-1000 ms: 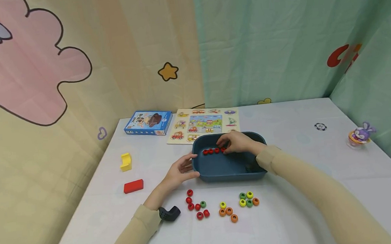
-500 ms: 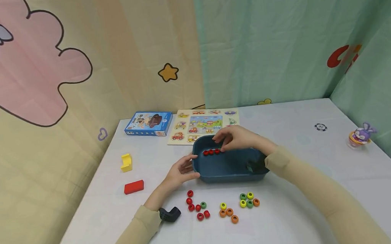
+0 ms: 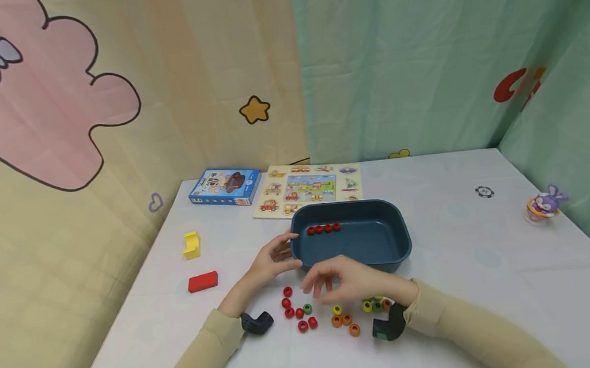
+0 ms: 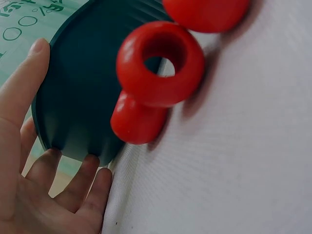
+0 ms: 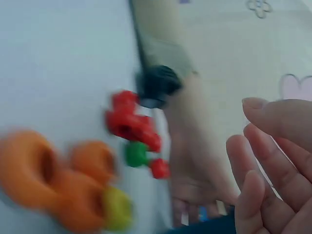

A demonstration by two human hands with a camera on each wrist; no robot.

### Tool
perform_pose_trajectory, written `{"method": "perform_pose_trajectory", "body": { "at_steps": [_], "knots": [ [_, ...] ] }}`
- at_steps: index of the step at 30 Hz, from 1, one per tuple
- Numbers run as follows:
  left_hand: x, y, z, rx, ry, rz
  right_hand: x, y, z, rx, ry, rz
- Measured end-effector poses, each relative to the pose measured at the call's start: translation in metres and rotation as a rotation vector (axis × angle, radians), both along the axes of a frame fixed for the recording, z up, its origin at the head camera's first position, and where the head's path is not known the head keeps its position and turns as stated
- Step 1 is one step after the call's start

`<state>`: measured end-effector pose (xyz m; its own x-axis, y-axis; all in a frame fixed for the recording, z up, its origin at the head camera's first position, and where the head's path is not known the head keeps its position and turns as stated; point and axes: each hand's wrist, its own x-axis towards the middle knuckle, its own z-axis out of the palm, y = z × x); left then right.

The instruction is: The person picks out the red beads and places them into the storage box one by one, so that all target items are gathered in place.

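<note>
My left hand (image 3: 270,261) rests against the left end of a dark blue tray (image 3: 402,239), fingertips and thumb touching the outside of its wall. The left wrist view shows those fingertips (image 4: 92,161) along the tray's edge. Inside the tray, several red beads (image 3: 328,228) stand in a row near the back wall. My right hand (image 3: 346,278) hovers in front of the tray, fingers loosely bent with nothing between them. Under and around it on the table lie loose red beads (image 3: 289,312), a green bead (image 3: 308,309), a yellow bead (image 3: 338,309) and orange beads (image 3: 346,319).
Another bead cluster (image 3: 367,306) is partly hidden under the right wrist. At left lie a red block (image 3: 203,282) and a yellow block (image 3: 192,246). Behind are a blue box (image 3: 225,186) and a picture puzzle board (image 3: 270,193). A purple rabbit toy (image 3: 545,203) stands far right.
My right hand has let go of a red bead at the row's right end, lifted out of the tray and come toward the loose beads. The left hand stays at the tray.
</note>
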<state>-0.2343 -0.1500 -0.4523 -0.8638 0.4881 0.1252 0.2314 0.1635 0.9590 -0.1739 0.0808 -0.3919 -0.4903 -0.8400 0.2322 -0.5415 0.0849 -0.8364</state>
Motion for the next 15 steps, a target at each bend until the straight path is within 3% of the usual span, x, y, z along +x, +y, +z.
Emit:
{"method": "perform_pose_trajectory", "body": {
  "at_steps": [7,9,12,15],
  "knots": [
    [-0.002,0.000,-0.003,0.007,0.015,0.017,0.009,-0.013,-0.044,0.079,-0.005,0.027],
    [-0.001,0.000,-0.002,0.004,0.016,0.016,0.011,-0.016,-0.051,0.084,0.026,0.022],
    [0.004,0.002,0.009,-0.009,-0.008,0.011,0.013,-0.017,-0.060,0.088,0.071,0.004],
    [0.005,0.002,0.010,-0.013,-0.008,0.010,0.014,-0.018,-0.063,0.092,0.106,-0.015]
  ]
}}
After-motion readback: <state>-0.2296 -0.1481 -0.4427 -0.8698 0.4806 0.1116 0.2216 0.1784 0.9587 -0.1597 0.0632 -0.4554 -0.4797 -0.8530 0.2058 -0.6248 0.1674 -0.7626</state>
